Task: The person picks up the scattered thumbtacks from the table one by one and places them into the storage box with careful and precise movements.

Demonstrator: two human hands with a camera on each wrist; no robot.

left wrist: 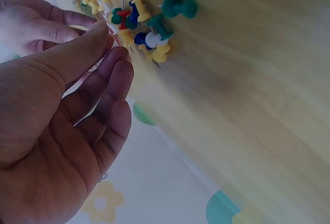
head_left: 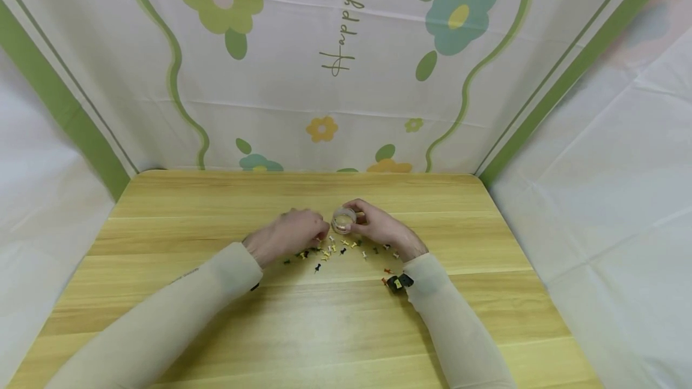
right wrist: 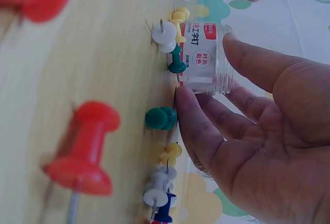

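My right hand [head_left: 381, 227] grips a small clear glass jar [head_left: 343, 221] that stands on the table, thumb on one side and fingers on the other. The right wrist view shows the jar's white and red label [right wrist: 200, 53] and its threaded, lidless mouth. Beside the jar, my left hand [head_left: 294, 233] hovers over scattered push pins [head_left: 326, 254]. Its thumb and index fingertips come close together in the left wrist view; whether a pin is between them is hidden. A green push pin [left wrist: 179, 7] lies near that hand's cluster, and a red push pin [right wrist: 85, 149] lies nearer the right wrist.
More push pins, white, yellow, blue and green, lie in front of the jar. A black wrist device [head_left: 400, 283] sits at the right sleeve, close to orange-red pins [head_left: 388, 271]. The wooden table [head_left: 216, 197] ends at a flower-printed cloth [head_left: 286, 89] at the back.
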